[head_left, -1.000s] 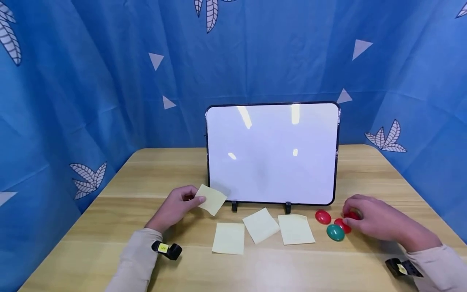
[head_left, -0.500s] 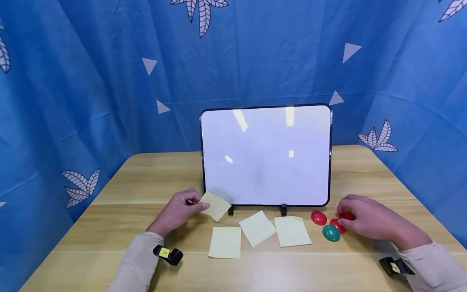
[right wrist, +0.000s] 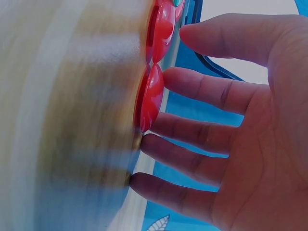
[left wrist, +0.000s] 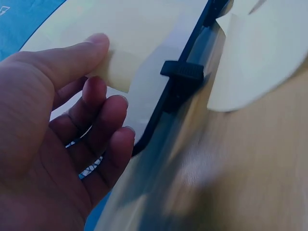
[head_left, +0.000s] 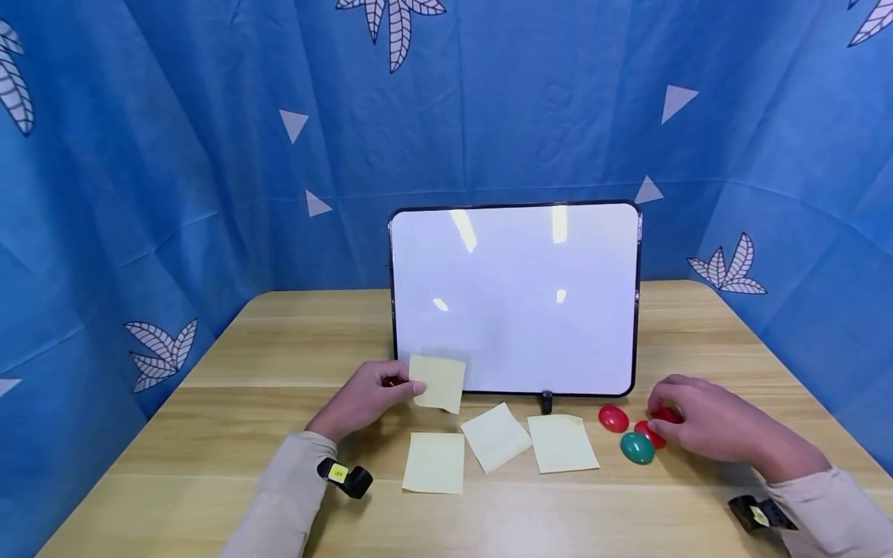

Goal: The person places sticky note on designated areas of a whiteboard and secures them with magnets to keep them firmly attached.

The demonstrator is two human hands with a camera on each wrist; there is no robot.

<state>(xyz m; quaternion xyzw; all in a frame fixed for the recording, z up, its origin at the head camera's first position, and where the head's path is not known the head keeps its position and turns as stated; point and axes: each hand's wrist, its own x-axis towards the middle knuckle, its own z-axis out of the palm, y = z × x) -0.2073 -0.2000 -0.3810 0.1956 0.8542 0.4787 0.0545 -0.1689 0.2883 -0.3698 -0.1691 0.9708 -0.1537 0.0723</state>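
Observation:
My left hand (head_left: 366,397) pinches a pale yellow sticky note (head_left: 441,381) by its left edge, thumb in front. The note overlaps the lower left corner of a black-framed whiteboard (head_left: 516,310); whether it touches the surface I cannot tell. In the left wrist view, the other fingers curl loosely below the thumb. My right hand (head_left: 729,426) rests at a group of round magnets on the right. In the right wrist view its fingers are spread, with the index fingertip at a red magnet (right wrist: 152,97) and the thumb apart from it.
Before the board lie three more sticky notes: left (head_left: 434,463), middle (head_left: 496,437) and right (head_left: 563,444). Near the right hand are two other red magnets, one farther left (head_left: 613,418), and a green magnet (head_left: 637,448). A blue curtain (head_left: 209,155) surrounds the wooden table (head_left: 544,519).
My left hand has moved right with the sticky note, which now stands straighter and covers the board's lower left edge and left foot. The right hand stays at the magnets.

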